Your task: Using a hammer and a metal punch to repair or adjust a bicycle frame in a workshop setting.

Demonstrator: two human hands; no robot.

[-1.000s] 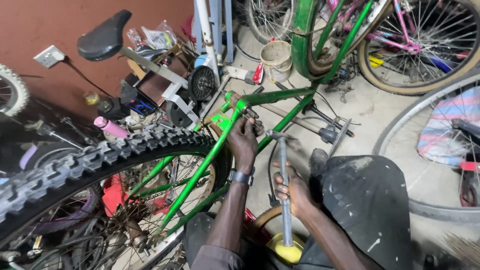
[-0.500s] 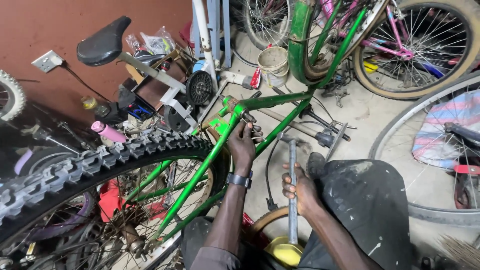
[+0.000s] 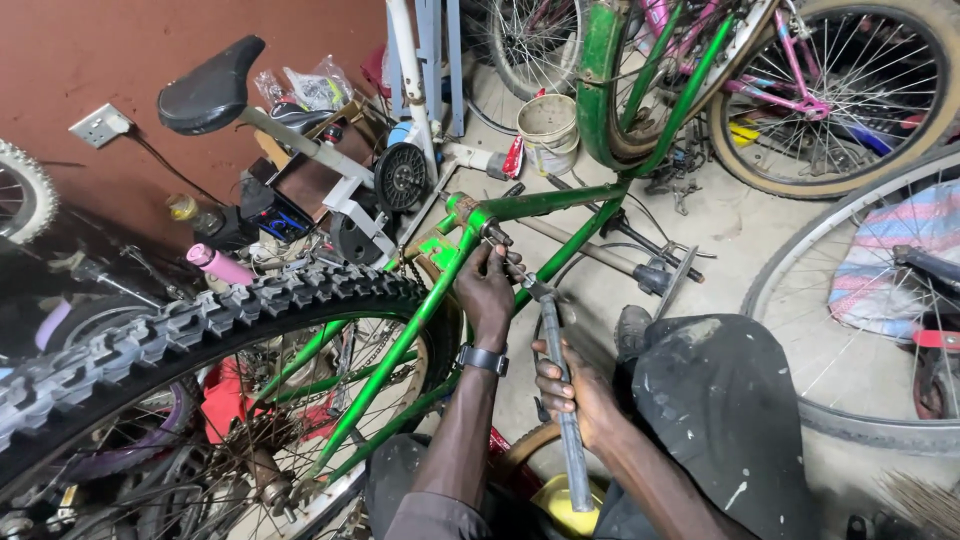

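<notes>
1. The green bicycle frame (image 3: pixel 440 290) runs slantwise from the lower left up toward the middle of the concrete floor (image 3: pixel 740 230), its top tube reaching on to the right. Since half a second ago it has not shifted against the clutter behind it; only the camera has drifted a little.
2. The knobby black tyre (image 3: pixel 180 330) arcs across the lower left, in front of the frame's rear stays.
3. The person's dark, paint-flecked knee (image 3: pixel 710 400) fills the lower right, just beside the tool.
4. The left arm reaches forward from the bottom edge, a dark wristband (image 3: pixel 484 358) at the wrist. The left hand (image 3: pixel 490 290) is curled shut around the frame's tube just below the seat-tube junction, fingers wrapped over a small fitting there; what exactly it pinches is hard to make out.
5. The right hand (image 3: pixel 570 390) sits lower and nearer the body, fist closed around the shaft of a long grey metal tool (image 3: pixel 560 390). The forearm comes up from the bottom edge, wrist bent inward.
6. The tool stands nearly upright, its head (image 3: pixel 535 290) touching the frame just beside the left hand's fingers, its lower end over a yellow object (image 3: pixel 555 500) between the legs. Compared with the earlier picture, the right hand has slid slightly lower on the shaft and the tool's head has come closer to the left hand.
</notes>
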